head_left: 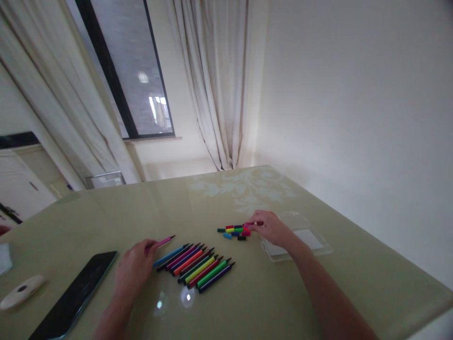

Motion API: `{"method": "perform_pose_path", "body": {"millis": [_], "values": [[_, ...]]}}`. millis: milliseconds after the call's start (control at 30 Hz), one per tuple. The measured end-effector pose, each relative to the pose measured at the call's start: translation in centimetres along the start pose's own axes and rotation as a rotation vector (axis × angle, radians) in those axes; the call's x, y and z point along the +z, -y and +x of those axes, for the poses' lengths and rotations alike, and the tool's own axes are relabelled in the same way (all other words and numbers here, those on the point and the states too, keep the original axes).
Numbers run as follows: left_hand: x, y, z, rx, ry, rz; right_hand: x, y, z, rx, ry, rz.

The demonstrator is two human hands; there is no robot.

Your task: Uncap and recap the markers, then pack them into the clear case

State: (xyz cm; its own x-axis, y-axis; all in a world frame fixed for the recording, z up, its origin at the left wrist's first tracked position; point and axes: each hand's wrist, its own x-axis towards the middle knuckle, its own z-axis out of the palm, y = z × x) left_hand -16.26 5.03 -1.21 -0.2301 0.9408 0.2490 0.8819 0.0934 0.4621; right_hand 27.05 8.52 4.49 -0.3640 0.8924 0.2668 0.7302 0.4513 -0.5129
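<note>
Marker in pink, its dark tip bare, is pinched between the thumb and fingers of the left hand, just left of the row's far end. Whether it is lifted clear of the tabletop cannot be told. By the right hand, fingers pressed together, a pink cap seems to be pinched at the pile's edge; a dark red piece is also seen at those fingers, too small to be made out.

Between the hands, a row of pens is laid slantwise, side by side, tips bare and pointed away to the right. Beyond it the caps are clustered.

The row could be set rolling if brushed by the left wrist, since the barrels look round and unchecked. The tabletop could be inked by any bare tip that is dropped or dragged. The pile could be scattered if nudged by the right fingers, the pieces being small and tightly packed.

One pen is held and about eleven are lined up; about ten caps are counted, overlap leaving this unsure. One open case is partly covered by the right forearm. At left, one phone and one white oval thing are seen.
</note>
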Motion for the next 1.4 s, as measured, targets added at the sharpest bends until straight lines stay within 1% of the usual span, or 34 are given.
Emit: {"method": "perform_pose_path", "body": {"millis": [67, 100, 133, 200, 233, 267, 300, 367, 400, 433, 467, 500, 567, 733, 800, 833, 900, 933, 967, 1033, 1100, 1200, 1400], "values": [[0.2, 0.2, -0.1, -0.007, 0.037, 0.103, 0.2, 0.2, -0.2, 0.042, 0.076, 0.011], [0.2, -0.1, -0.2, -0.012, 0.031, 0.146, 0.4, 0.3, -0.3, 0.061, 0.109, 0.016], [0.3, -0.7, -0.4, -0.012, 0.008, 0.178, 0.5, 0.2, -0.4, 0.075, 0.143, 0.019], [0.5, -2.8, -1.1, 0.027, -0.083, 0.201, 0.8, 0.1, -0.5, 0.097, 0.198, 0.010], [0.7, -4.2, -1.7, 0.094, -0.101, 0.175, 0.9, 0.1, -0.6, 0.108, 0.216, -0.002], [1.0, -5.8, -2.4, 0.202, -0.084, 0.123, 1.1, 0.0, -0.6, 0.119, 0.230, -0.017], [1.3, -7.3, -3.3, 0.316, -0.039, 0.062, 1.2, 0.0, -0.6, 0.126, 0.237, -0.033], [2.3, -9.7, -5.0, 0.547, 0.129, -0.028, 1.5, 0.0, -0.6, 0.126, 0.230, -0.057], [2.8, -10.6, -5.8, 0.649, 0.200, -0.050, 1.6, 0.0, -0.6, 0.118, 0.224, -0.066], [3.2, -11.1, -6.5, 0.722, 0.231, -0.061, 1.7, 0.0, -0.6, 0.109, 0.218, -0.073], [3.7, -11.3, -6.9, 0.756, 0.236, -0.057, 1.8, -0.1, -0.6, 0.103, 0.212, -0.081], [4.0, -11.3, -7.2, 0.769, 0.229, -0.048, 1.9, -0.2, -0.6, 0.102, 0.206, -0.091], [4.5, -10.9, -7.2, 0.740, 0.195, -0.022, 2.1, -0.3, -0.6, 0.112, 0.206, -0.110], [4.8, -10.3, -6.2, 0.662, 0.165, 0.002, 2.0, -0.4, -0.5, 0.150, 0.216, -0.087], [4.9, -10.4, -6.1, 0.658, 0.168, -0.010, 1.4, -0.5, -0.5, 0.156, 0.163, -0.061], [5.0, -10.5, -6.1, 0.659, 0.166, -0.018, 1.1, -0.7, -0.5, 0.169, 0.115, -0.063], [5.1, -10.3, -5.9, 0.662, 0.155, -0.036, 0.4, -1.1, -0.6, 0.239, 0.015, -0.117], [5.1, -10.2, -5.7, 0.661, 0.148, -0.044, 0.2, -1.3, -0.6, 0.289, -0.015, -0.160], [5.1, -10.0, -5.6, 0.655, 0.138, -0.052, 0.0, -1.5, -0.7, 0.338, -0.025, -0.201], [5.0, -9.6, -5.1, 0.630, 0.129, -0.064, -0.1, -1.7, -0.7, 0.405, 0.004, -0.242], [4.7, -9.1, -4.6, 0.598, 0.129, -0.071, 0.2, -1.7, -0.6, 0.417, 0.042, -0.232], [4.4, -8.5, -3.9, 0.560, 0.126, -0.075, 0.8, -1.3, -0.4, 0.416, 0.044, -0.213], [4.1, -7.5, -3.2, 0.564, 0.129, -0.092, 2.9, -0.6, 0.1, 0.401, -0.060, -0.233]]}}
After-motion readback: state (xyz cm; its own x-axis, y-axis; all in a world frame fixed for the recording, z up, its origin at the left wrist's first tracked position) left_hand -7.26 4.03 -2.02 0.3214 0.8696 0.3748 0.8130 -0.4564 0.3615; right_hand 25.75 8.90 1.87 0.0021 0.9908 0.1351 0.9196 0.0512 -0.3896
